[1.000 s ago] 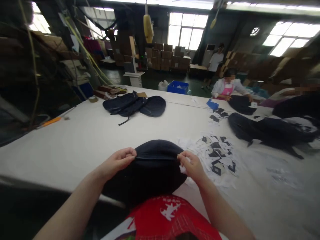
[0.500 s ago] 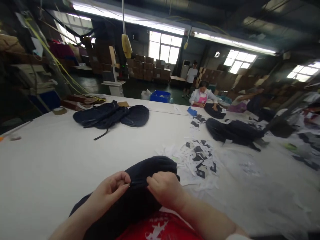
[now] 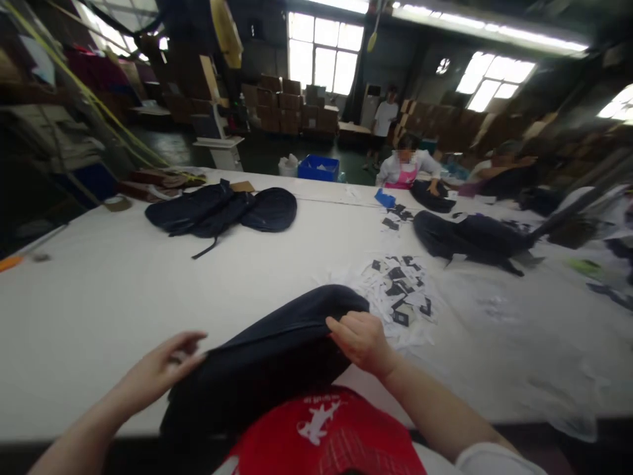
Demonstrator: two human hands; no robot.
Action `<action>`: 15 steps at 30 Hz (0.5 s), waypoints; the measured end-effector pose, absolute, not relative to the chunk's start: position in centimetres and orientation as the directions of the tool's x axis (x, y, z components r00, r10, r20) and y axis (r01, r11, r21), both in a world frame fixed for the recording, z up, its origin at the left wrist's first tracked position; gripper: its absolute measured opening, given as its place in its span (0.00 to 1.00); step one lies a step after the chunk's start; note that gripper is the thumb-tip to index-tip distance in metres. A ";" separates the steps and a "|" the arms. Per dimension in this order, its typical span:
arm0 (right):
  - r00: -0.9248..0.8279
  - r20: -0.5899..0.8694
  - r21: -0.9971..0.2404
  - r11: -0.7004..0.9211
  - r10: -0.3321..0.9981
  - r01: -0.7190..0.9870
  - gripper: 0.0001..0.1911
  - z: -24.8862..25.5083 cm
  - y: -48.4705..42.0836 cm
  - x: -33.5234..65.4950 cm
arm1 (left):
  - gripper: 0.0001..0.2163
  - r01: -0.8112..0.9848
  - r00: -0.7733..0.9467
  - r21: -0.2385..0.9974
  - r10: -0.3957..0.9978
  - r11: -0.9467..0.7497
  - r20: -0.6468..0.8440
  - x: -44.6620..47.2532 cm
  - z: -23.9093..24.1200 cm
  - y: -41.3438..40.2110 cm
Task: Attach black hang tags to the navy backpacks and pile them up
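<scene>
A dark navy fabric bag (image 3: 277,346) lies at the table's near edge, up against the red apron (image 3: 366,419) on my body. My right hand (image 3: 363,340) pinches the bag's upper edge near its right end. At the opposite end, my left hand (image 3: 168,366) has its thumb and fingers apart, with the thumb tip by the bag's left edge; whether it touches the fabric I cannot tell. A straight seam or edge runs across the bag between both hands.
Paper scraps and black tags (image 3: 400,290) are heaped beyond my right hand. Navy backpacks (image 3: 270,210) lie farther back on the white table (image 3: 99,297), and another dark bag (image 3: 465,237) lies to the right. Across the table a co-worker (image 3: 408,168) handles a dark bag.
My hands, close together before, have spread apart along the bag's edge: the left one moved left and its fingers opened, the right one moved right. The camera view has tilted down.
</scene>
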State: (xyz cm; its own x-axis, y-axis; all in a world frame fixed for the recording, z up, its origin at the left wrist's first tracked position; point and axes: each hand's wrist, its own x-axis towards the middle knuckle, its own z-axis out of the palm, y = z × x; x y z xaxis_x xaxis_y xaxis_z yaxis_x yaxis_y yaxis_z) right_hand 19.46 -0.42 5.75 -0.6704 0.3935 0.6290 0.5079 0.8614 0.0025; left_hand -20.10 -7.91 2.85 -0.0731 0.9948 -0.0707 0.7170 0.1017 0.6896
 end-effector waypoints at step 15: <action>-0.780 0.401 0.031 0.843 0.481 0.536 0.11 7.0 -1.9 20.6 | 0.16 0.321 0.149 0.929 0.959 0.182 -0.239 -6.1 4.4 -0.9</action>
State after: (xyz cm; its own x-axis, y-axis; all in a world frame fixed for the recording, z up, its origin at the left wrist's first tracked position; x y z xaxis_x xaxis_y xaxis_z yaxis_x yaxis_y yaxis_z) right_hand 20.63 -1.94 6.99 -0.7795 0.4810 0.4012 0.5364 0.8434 0.0309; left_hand -6.07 -0.91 4.40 0.1491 0.9595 -0.2392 0.3212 0.1818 0.9294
